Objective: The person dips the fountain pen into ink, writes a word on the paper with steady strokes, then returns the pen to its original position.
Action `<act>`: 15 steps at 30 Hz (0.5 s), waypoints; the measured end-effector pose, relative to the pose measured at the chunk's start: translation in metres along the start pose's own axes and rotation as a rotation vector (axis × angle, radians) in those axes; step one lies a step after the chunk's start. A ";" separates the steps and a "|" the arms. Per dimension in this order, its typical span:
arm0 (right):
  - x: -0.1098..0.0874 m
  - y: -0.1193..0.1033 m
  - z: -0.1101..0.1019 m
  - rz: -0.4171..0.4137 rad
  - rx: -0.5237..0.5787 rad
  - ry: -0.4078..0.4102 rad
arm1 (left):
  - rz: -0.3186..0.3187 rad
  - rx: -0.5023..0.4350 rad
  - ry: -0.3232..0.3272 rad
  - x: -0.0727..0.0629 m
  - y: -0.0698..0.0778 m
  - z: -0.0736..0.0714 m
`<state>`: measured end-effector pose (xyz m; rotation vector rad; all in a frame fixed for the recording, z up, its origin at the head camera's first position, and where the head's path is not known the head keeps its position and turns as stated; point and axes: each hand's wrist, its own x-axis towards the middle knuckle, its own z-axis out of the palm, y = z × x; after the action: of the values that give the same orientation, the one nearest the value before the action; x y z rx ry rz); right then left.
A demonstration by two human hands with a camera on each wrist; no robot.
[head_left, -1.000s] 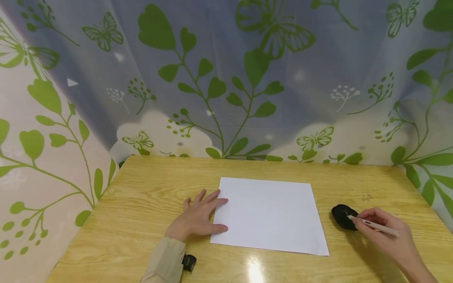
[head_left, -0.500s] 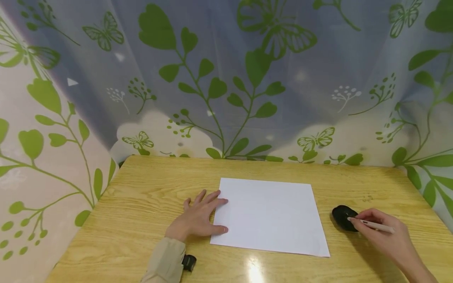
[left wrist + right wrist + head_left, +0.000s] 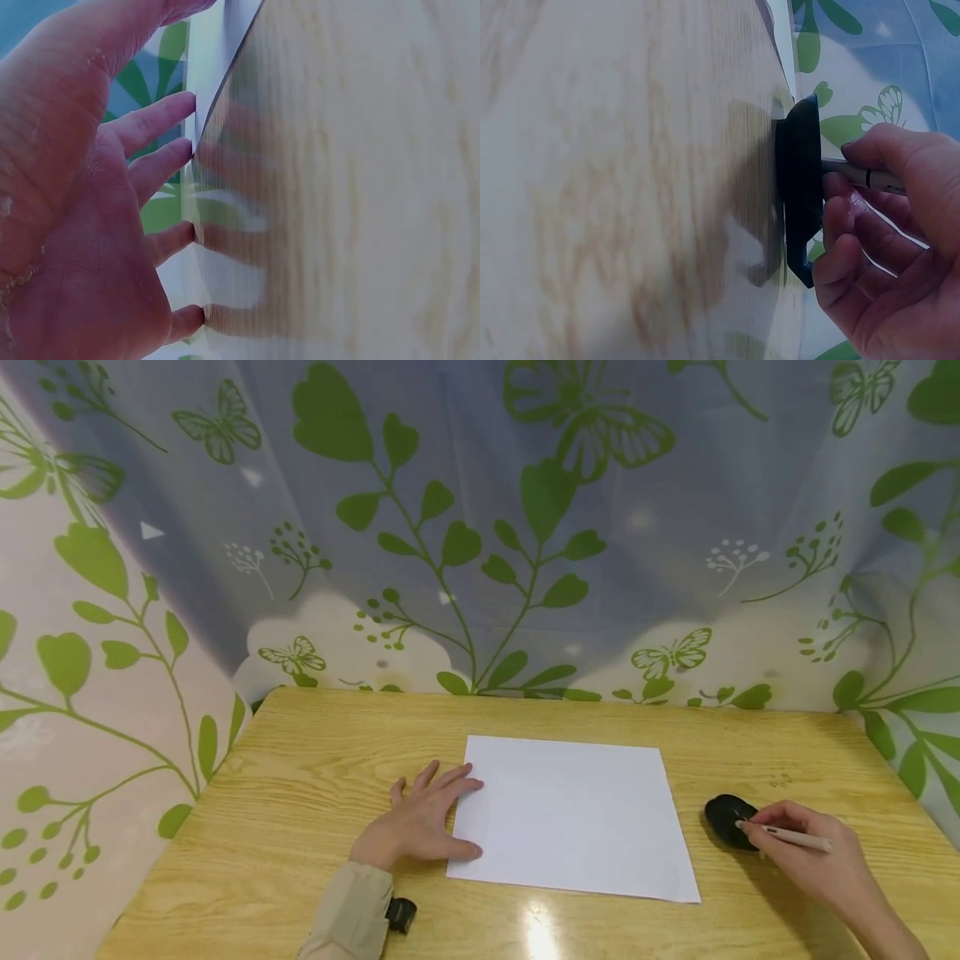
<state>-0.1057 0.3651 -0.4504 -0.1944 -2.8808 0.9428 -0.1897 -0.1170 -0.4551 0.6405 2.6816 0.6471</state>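
A sheet of white paper [image 3: 573,818] lies flat on the wooden table. My left hand [image 3: 420,822] rests at its left edge with spread fingers, thumb and foremost fingertips on the paper; in the left wrist view those fingertips [image 3: 182,150] meet the tabletop side-on. To the right of the sheet sits a small, shallow black dish [image 3: 726,821]. My right hand [image 3: 813,852] pinches a pale pen [image 3: 797,838] between thumb and fingers, its front end over the dish. In the right wrist view the pen [image 3: 881,180] points into the dish [image 3: 802,172]; its tip is hidden.
A leaf-and-butterfly patterned curtain [image 3: 420,552] hangs along the table's far edge and round both sides. The wooden tabletop [image 3: 300,777] shows a bright light reflection near the front. A dark band [image 3: 401,915] is at the left wrist.
The pen has shifted slightly in my right hand, its rear end moving a little up and left, while its front stays at the dish. The left hand and paper look almost unchanged.
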 end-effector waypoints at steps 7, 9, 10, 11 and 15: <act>-0.001 0.001 0.001 -0.007 -0.019 0.018 | 0.000 -0.005 -0.003 -0.001 0.001 -0.001; -0.001 0.000 0.001 -0.001 -0.028 0.013 | 0.000 -0.006 -0.003 -0.001 0.001 -0.001; -0.001 0.000 0.001 0.002 -0.030 0.010 | 0.000 -0.007 -0.003 -0.001 0.001 -0.001; -0.001 0.000 0.001 0.003 -0.033 0.008 | 0.000 -0.007 -0.003 -0.001 0.001 -0.002; -0.001 -0.001 0.000 -0.005 -0.038 0.012 | -0.001 -0.004 -0.003 -0.001 0.002 -0.002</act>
<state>-0.1049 0.3642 -0.4505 -0.1958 -2.8884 0.8843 -0.1892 -0.1164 -0.4526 0.6387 2.6771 0.6508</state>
